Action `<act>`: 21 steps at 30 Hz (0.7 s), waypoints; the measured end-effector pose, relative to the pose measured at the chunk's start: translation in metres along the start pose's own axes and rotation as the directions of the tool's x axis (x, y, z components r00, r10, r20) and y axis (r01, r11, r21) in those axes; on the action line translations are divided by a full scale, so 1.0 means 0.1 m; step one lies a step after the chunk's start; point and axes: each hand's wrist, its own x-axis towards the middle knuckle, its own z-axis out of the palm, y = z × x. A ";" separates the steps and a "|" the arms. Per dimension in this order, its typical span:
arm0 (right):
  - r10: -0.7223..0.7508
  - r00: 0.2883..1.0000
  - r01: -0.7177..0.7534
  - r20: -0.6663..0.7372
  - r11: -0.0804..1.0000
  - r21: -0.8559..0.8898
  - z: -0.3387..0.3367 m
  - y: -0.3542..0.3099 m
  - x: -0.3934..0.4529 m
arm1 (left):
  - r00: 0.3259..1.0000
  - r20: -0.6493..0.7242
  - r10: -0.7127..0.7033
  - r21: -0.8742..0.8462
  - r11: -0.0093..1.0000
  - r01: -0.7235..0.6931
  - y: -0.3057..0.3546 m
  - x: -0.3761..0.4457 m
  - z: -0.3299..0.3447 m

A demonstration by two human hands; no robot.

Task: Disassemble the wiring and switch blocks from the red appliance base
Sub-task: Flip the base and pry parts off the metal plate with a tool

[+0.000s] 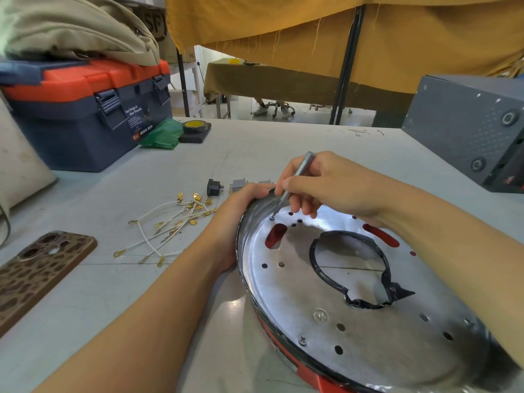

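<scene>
I see the pale grey work surface (255, 154) running from the near edge back to a room where a mustard-yellow cloth (368, 32) hangs over black metal legs and a second cloth-covered table (283, 78) stands farther off. The red appliance base with its round silver metal plate (354, 307) lies at near right on the surface, red rim showing at the bottom edge, a large irregular hole edged in black near its middle. My left hand (241, 219) grips the plate's far-left rim, fingers curled over the edge. My right hand (326, 188) pinches a slim grey metal screwdriver (295, 182), fingers closed round the shaft; its tip sits on a small screw (272, 218) near the plate's rim. Left of the base lies a loose bunch of white wires with brass terminals (170, 225), apart from it. Just behind them stand a small black switch block (214, 187) and a grey switch block (238, 185). At far left sits a navy toolbox with an orange lid (85, 114), a beige bag (71, 26) on top; beside it green crumpled plastic (163, 134) and a black tape roll (194, 126). A brown spotted phone case (39, 273) lies near left. A dark grey perforated box (467, 131) stands at far right.
</scene>
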 end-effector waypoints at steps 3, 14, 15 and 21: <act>-0.011 0.999 0.010 -0.032 1.000 -0.015 0.05 0.01 0.00 | 1.000 0.001 -0.007 0.024 1.000 0.007 0.00 0.05 -0.01; -0.068 0.979 0.065 -0.191 0.998 -0.023 0.15 0.03 0.04 | 0.996 0.053 0.077 -0.047 0.996 -0.074 -0.12 0.01 -0.07; -0.069 0.979 0.061 -0.190 0.997 -0.049 0.15 0.03 0.04 | 0.997 0.043 0.065 -0.018 0.998 -0.064 -0.11 0.02 -0.07; -0.057 0.984 0.032 -0.169 0.989 -0.144 0.15 0.04 0.05 | 0.999 0.047 0.013 0.127 0.992 -0.019 -0.01 0.08 -0.01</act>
